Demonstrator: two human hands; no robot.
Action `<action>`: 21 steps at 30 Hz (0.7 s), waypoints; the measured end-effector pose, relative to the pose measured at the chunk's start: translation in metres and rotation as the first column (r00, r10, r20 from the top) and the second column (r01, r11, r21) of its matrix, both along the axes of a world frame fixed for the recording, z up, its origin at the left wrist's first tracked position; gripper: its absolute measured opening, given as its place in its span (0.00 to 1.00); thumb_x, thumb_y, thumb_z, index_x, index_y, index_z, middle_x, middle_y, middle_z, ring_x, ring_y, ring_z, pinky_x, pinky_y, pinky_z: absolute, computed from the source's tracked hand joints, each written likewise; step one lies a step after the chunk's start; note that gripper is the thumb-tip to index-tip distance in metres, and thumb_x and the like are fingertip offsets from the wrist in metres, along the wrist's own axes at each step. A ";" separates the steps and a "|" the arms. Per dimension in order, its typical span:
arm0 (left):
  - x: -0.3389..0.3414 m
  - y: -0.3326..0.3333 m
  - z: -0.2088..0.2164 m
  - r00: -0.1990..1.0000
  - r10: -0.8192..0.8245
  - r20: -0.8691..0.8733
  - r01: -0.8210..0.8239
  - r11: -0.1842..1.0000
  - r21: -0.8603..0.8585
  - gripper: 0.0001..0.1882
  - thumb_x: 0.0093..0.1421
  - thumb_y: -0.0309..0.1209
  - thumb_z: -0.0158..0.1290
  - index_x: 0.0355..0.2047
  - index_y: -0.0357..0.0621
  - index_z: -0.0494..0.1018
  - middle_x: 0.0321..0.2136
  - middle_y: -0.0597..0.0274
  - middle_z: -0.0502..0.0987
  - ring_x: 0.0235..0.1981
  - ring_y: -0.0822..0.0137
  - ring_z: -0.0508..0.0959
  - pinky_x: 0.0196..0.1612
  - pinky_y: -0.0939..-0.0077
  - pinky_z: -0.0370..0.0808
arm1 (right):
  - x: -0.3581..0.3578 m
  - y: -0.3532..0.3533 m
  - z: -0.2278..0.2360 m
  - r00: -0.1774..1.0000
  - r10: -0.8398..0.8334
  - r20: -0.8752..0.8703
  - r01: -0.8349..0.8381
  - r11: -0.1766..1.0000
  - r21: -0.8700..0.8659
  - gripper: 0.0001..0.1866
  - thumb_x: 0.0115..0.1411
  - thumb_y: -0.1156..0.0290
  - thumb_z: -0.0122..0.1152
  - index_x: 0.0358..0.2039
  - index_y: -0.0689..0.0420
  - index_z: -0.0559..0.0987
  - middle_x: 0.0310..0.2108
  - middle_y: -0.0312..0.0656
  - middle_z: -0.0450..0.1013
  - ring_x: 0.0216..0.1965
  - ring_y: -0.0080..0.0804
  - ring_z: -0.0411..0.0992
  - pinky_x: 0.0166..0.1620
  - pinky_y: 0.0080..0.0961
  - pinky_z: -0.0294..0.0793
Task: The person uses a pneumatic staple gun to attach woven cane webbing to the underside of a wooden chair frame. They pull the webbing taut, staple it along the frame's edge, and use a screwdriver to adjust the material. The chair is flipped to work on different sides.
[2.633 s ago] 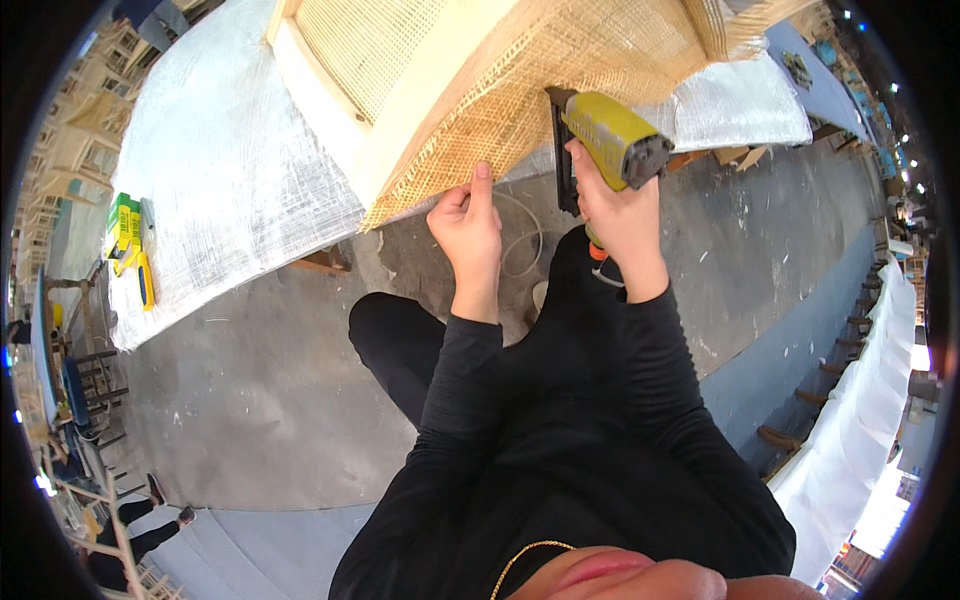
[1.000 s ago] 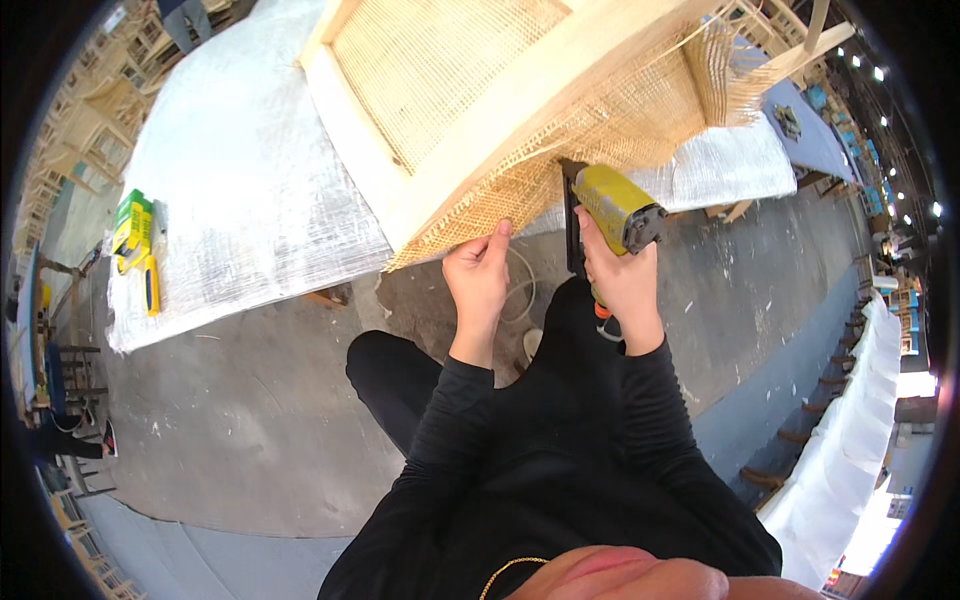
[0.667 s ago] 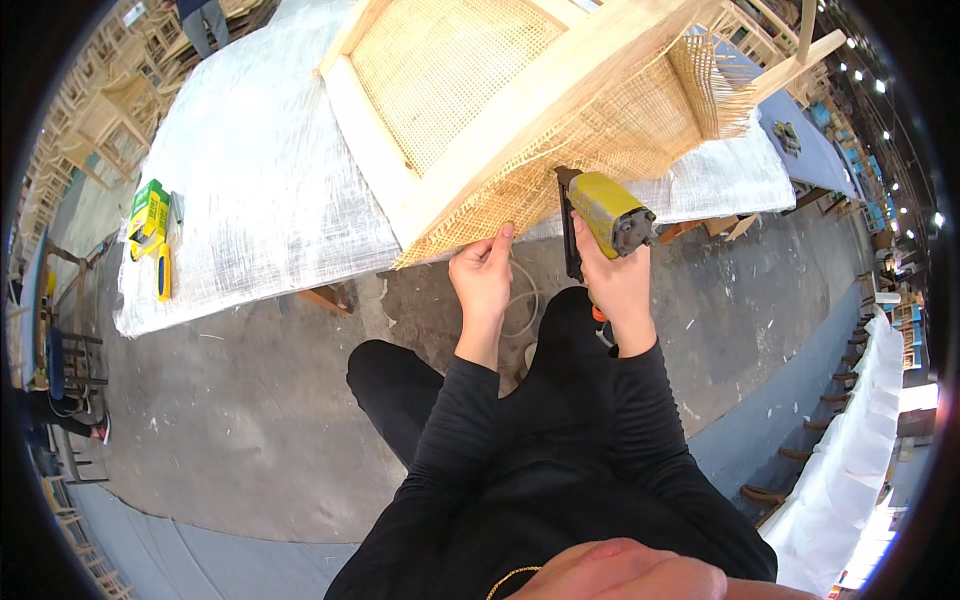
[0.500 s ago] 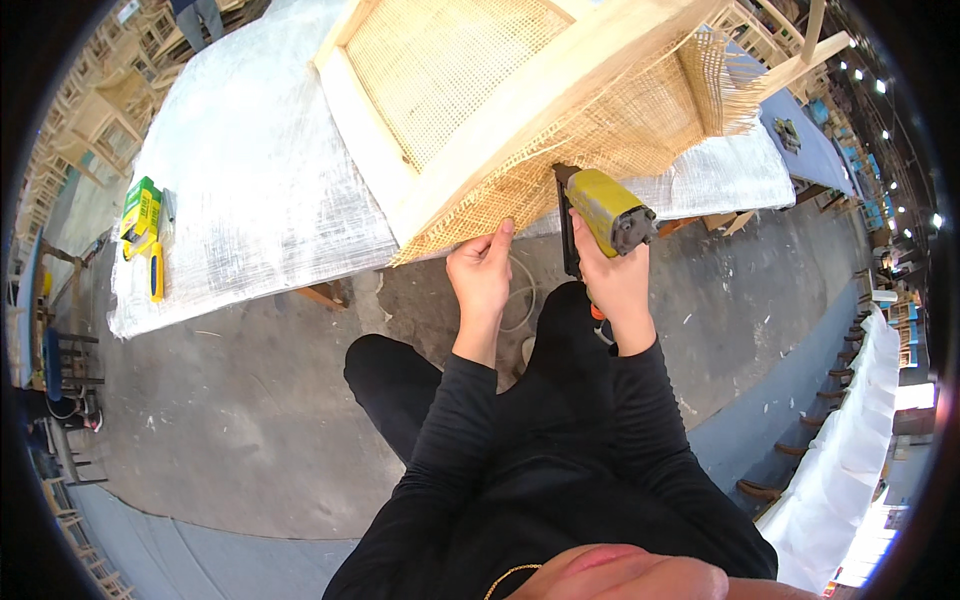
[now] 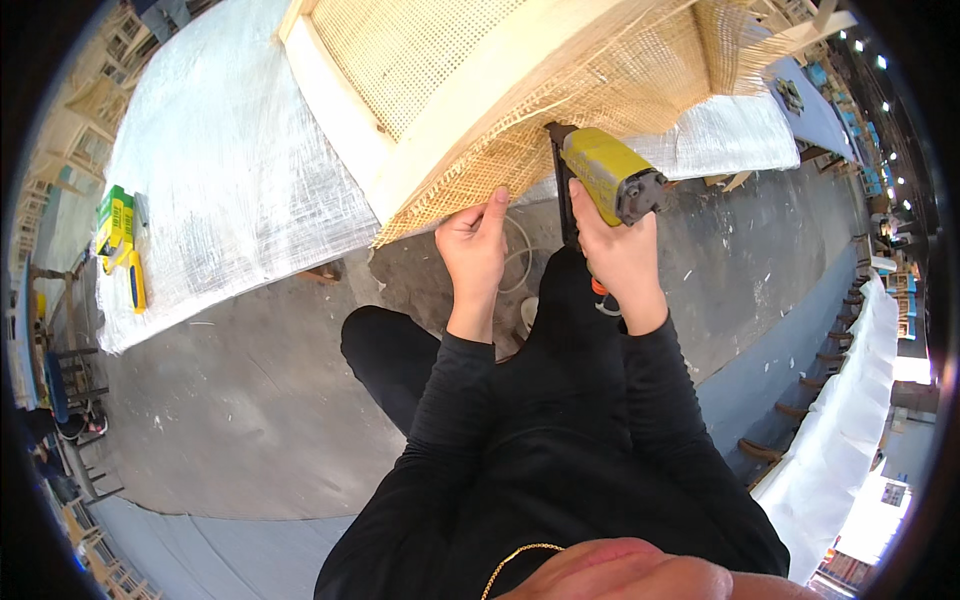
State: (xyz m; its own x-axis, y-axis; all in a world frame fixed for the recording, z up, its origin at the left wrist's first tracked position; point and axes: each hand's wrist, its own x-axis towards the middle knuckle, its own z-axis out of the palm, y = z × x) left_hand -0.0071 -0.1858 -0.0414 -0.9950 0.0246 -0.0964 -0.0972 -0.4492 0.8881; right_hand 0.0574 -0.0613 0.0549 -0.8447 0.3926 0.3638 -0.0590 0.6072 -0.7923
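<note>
A pale wooden chair frame (image 5: 350, 125) lies on a table wrapped in clear plastic. Woven cane webbing (image 5: 610, 95) covers its near side, with a frayed loose edge at the right. My left hand (image 5: 473, 245) pinches the lower edge of the webbing between thumb and fingers, near the frame's close corner. In my right hand (image 5: 622, 245) is a yellow and black staple gun (image 5: 608, 170), gripped by its handle. Its nose touches or nearly touches the webbing along the rail; the exact contact is hidden.
On the plastic-wrapped table (image 5: 220, 170), at the left, are a green and yellow box (image 5: 115, 218) and a yellow utility knife (image 5: 136, 282). A pale hose (image 5: 527, 262) lies on the concrete floor below. Wooden chair frames stand at the far left. White sheeting (image 5: 845, 400) runs along the right.
The view has shifted slightly, so the table and chair frame sit further up and left. My left hand still pinches the webbing; the staple gun stays at the rail.
</note>
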 end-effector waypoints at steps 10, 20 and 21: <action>-0.003 0.001 -0.002 0.999 -0.013 0.030 0.014 0.999 -0.038 0.15 0.66 0.34 0.66 0.31 0.30 0.84 0.14 0.74 0.71 0.14 0.84 0.64 0.17 0.82 0.57 | 0.000 -0.006 0.001 0.999 -0.006 -0.040 -0.002 0.980 -0.200 0.09 0.61 0.79 0.67 0.42 0.67 0.83 0.38 0.45 0.84 0.38 0.32 0.84 0.41 0.28 0.79; 0.003 0.001 -0.009 0.999 -0.015 0.041 0.016 1.000 -0.023 0.15 0.65 0.33 0.67 0.32 0.29 0.84 0.14 0.75 0.71 0.14 0.84 0.64 0.18 0.83 0.58 | 0.004 -0.015 0.001 0.997 -0.003 -0.081 -0.004 0.996 -0.094 0.07 0.61 0.80 0.67 0.40 0.67 0.83 0.37 0.46 0.84 0.38 0.33 0.84 0.41 0.28 0.79; 0.001 0.002 -0.006 1.000 -0.013 0.026 0.014 1.000 -0.020 0.15 0.65 0.33 0.67 0.32 0.29 0.84 0.14 0.75 0.71 0.14 0.84 0.64 0.18 0.83 0.58 | 0.002 -0.013 0.001 0.996 0.023 -0.091 -0.024 1.000 -0.012 0.08 0.61 0.80 0.67 0.40 0.67 0.83 0.37 0.46 0.84 0.38 0.34 0.84 0.41 0.29 0.79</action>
State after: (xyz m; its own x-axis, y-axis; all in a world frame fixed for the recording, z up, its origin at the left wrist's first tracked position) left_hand -0.0062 -0.1833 -0.0477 -0.9918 0.0356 -0.1231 -0.1264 -0.4296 0.8941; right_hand 0.0593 -0.0742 0.0560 -0.8174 0.3784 0.4345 -0.1450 0.5947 -0.7907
